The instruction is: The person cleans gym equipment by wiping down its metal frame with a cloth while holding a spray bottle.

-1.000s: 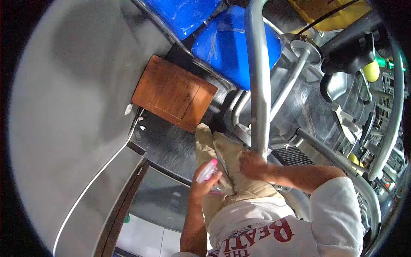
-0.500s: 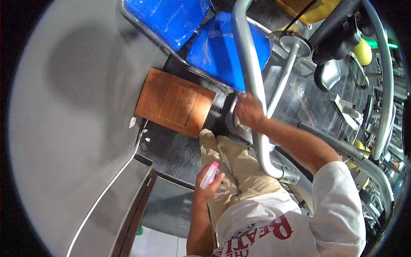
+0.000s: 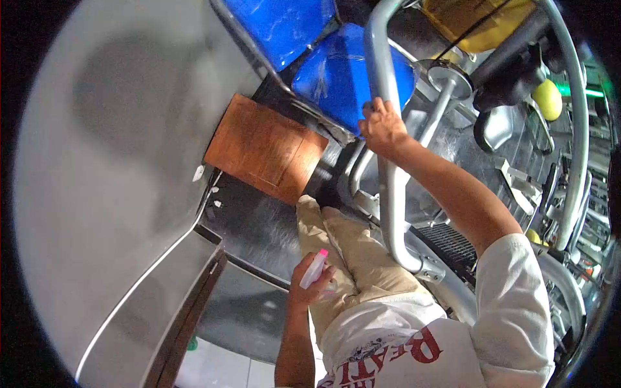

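My left hand is closed around a small spray bottle with a pink nozzle tip and a pale, translucent head. It is held low in front of my beige trousers, and my fingers hide part of the bottle. My right hand is stretched forward on a thick silver metal tube, its fingers curled over the tube's surface. Whether anything lies under that palm is hidden. Just behind the tube, close to my right fingers, is a blue seat with a shiny, plastic-like surface.
A brown wooden box or board lies on the dark floor by the grey wall. A white cable runs along the wall. Other gym machine frames fill the right side, with a yellow rounded piece among them.
My right hand has moved up and forward along the tube. The left hand still holds the spray bottle, and the view has shifted slightly.
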### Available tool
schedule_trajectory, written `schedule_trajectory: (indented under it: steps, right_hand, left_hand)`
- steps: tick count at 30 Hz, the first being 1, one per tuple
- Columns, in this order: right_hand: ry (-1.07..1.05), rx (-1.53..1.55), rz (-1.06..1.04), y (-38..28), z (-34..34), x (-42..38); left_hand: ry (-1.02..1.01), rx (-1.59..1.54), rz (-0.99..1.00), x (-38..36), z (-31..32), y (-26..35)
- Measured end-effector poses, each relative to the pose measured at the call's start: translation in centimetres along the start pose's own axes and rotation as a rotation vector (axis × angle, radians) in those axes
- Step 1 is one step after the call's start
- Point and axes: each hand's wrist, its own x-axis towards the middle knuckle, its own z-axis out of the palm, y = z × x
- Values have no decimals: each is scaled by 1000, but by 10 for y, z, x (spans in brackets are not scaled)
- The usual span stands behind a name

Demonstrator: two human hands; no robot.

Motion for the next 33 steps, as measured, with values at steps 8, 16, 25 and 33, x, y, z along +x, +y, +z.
schedule_trajectory:
  steps: [8,16,25,33]
  right_hand:
    - [-307,258,-89,-160,81,-167]
    - [-364,210,-56,-56,3,-29]
    - [-524,-27,-391,-129,30,-107]
    - [-496,-142,-323,-86,9,-56]
  left_hand:
    - [-61,74,97,-5,23,12]
    - [-15,-3,-2,-11,13,-4]
    - [24,7,-40,-22,1,10]
    - [3,-111,-33,-31,-31,2]
